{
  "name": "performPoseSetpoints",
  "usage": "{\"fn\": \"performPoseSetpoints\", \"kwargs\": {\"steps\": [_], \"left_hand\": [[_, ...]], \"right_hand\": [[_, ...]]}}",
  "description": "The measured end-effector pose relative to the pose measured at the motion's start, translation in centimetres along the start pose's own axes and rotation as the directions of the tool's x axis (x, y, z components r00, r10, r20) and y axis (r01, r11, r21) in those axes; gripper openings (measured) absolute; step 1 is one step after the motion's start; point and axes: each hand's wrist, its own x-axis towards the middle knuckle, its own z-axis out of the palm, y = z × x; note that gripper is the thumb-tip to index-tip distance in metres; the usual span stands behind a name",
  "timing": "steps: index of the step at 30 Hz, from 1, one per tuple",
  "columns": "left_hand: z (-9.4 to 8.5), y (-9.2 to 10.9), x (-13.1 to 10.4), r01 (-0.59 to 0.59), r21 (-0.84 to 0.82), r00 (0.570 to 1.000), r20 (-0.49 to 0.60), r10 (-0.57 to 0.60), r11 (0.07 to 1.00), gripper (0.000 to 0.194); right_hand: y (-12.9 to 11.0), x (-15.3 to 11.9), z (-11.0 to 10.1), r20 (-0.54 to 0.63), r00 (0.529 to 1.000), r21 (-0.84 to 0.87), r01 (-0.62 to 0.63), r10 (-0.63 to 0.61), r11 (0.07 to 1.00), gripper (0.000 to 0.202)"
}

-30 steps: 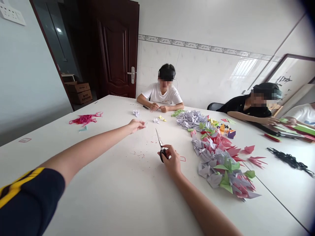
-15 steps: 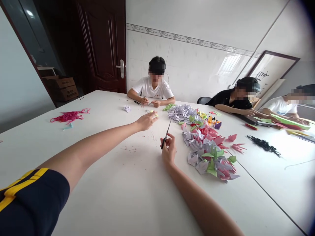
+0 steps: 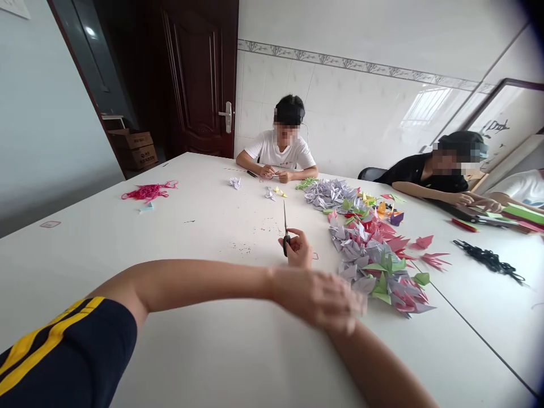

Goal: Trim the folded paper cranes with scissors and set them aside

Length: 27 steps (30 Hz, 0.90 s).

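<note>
In my right hand (image 3: 298, 248) is a pair of scissors (image 3: 286, 233) with black handles, its thin blades pointing away from me. My left hand (image 3: 321, 297) is smeared by motion as it crosses over my right forearm, close to the near part of a long pile of folded paper cranes (image 3: 368, 249). The cranes are mostly pale lilac, with red and green ones among them. Whether the left fingers hold anything does not show. Beyond the scissors lie a small white crane (image 3: 270, 194) and a yellow paper crane (image 3: 280, 192).
Pink string (image 3: 149, 191) lies on the left of the white table (image 3: 191, 351), black cord (image 3: 488, 260) on the right. Across the table sits a person in a white shirt (image 3: 280, 150); another in black (image 3: 419, 175) leans on the table at right. Small scraps (image 3: 242, 248) are scattered mid-table.
My left hand has swung back from the small cranes at the far middle, toward me and right, across my right arm. The scissors stay in my right hand. The view has turned left.
</note>
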Motion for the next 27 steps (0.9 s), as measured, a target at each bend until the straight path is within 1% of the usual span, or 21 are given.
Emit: {"fn": "performPoseSetpoints", "kwargs": {"steps": [1, 2, 3, 4, 5, 6, 8, 9, 11, 13, 15, 16, 17, 20, 21, 22, 23, 25, 27], "left_hand": [[0.2, 2.3, -0.9, -0.109, -0.054, 0.993, 0.03, 0.111, 0.993, 0.036], [0.3, 4.4, -2.0, -0.173, -0.115, 0.98, 0.075, 0.182, 0.978, 0.037], [0.3, 6.2, -3.3, -0.138, -0.176, 0.981, 0.111, 0.159, 0.975, 0.038], [0.1, 7.7, -4.6, -0.047, -0.242, 0.983, 0.162, 0.088, 0.969, 0.038], [-0.1, 8.9, -5.7, 0.088, -0.299, 0.973, 0.231, -0.018, 0.95, 0.039], [-0.4, 9.8, -6.7, 0.208, -0.352, 0.954, 0.279, -0.11, 0.912, 0.042], [-0.7, 10.6, -7.8, 0.406, -0.426, 0.892, 0.379, -0.248, 0.809, 0.057], [-0.7, 10.6, -8.0, 0.465, -0.451, 0.865, 0.416, -0.282, 0.762, 0.066], [-0.4, 9.9, -7.8, 0.529, -0.47, 0.827, 0.472, -0.306, 0.706, 0.077], [0.5, 8.7, -7.2, 0.569, -0.448, 0.794, 0.516, -0.321, 0.689, 0.085], [1.7, 7.1, -6.6, 0.598, -0.41, 0.764, 0.553, -0.334, 0.689, 0.093], [2.5, 6.1, -6.4, 0.611, -0.385, 0.752, 0.555, -0.355, 0.692, 0.096], [3.2, 5.1, -6.1, 0.64, -0.344, 0.726, 0.563, -0.395, 0.687, 0.1], [5.6, 2.1, -5.0, 0.732, -0.241, 0.634, 0.585, -0.506, 0.637, 0.101], [6.4, 1.0, -4.6, 0.765, -0.198, 0.585, 0.612, -0.532, 0.613, 0.102], [7.1, 0.0, -4.3, 0.796, -0.154, 0.541, 0.615, -0.573, 0.586, 0.101], [7.7, -1.0, -4.1, 0.819, -0.121, 0.511, 0.597, -0.618, 0.56, 0.101], [8.7, -2.9, -4.2, 0.866, -0.05, 0.435, 0.568, -0.698, 0.498, 0.103], [9.0, -4.7, -5.3, 0.898, -0.005, 0.375, 0.532, -0.759, 0.44, 0.103]], "right_hand": [[-0.2, -0.1, 0.0, -0.01, 1.0, 0.052, -0.001, 0.001, 0.999, 0.028], [-0.3, -0.2, 0.0, -0.019, 1.0, 0.104, -0.008, 0.01, 0.995, 0.029], [-0.4, -0.3, -0.1, -0.017, 1.0, 0.141, -0.019, 0.021, 0.99, 0.029], [-0.4, -0.3, -0.1, -0.013, 0.999, 0.176, -0.032, 0.035, 0.984, 0.029], [-0.5, -0.3, -0.2, -0.012, 0.999, 0.201, -0.047, 0.05, 0.979, 0.029], [-0.5, -0.2, -0.2, -0.01, 0.998, 0.212, -0.059, 0.063, 0.975, 0.03], [-0.6, 0.0, -0.3, -0.026, 0.996, 0.234, -0.081, 0.089, 0.969, 0.033], [-0.7, 0.1, -0.4, -0.038, 0.994, 0.243, -0.093, 0.106, 0.966, 0.034], [-1.1, 0.5, -0.7, -0.079, 0.986, 0.29, -0.116, 0.144, 0.95, 0.035], [-1.9, 1.0, -1.3, -0.144, 0.972, 0.372, -0.122, 0.186, 0.92, 0.037], [-3.1, 1.6, -2.2, -0.222, 0.951, 0.448, -0.098, 0.217, 0.889, 0.038], [-3.8, 1.9, -2.7, -0.258, 0.941, 0.469, -0.077, 0.22, 0.88, 0.038], [-4.5, 2.1, -3.3, -0.276, 0.938, 0.476, -0.057, 0.21, 0.878, 0.037], [-6.6, 2.7, -5.0, -0.31, 0.939, 0.46, 0.01, 0.15, 0.888, 0.035], [-7.2, 2.8, -5.4, -0.327, 0.936, 0.45, 0.031, 0.133, 0.892, 0.034], [-7.7, 2.7, -5.8, -0.342, 0.932, 0.441, 0.047, 0.12, 0.896, 0.034], [-8.1, 2.7, -6.1, -0.353, 0.929, 0.432, 0.057, 0.111, 0.9, 0.034], [-8.5, 2.3, -6.5, -0.35, 0.931, 0.419, 0.053, 0.107, 0.906, 0.034], [-8.6, 1.7, -6.6, -0.317, 0.941, 0.415, 0.025, 0.118, 0.909, 0.033]]}}
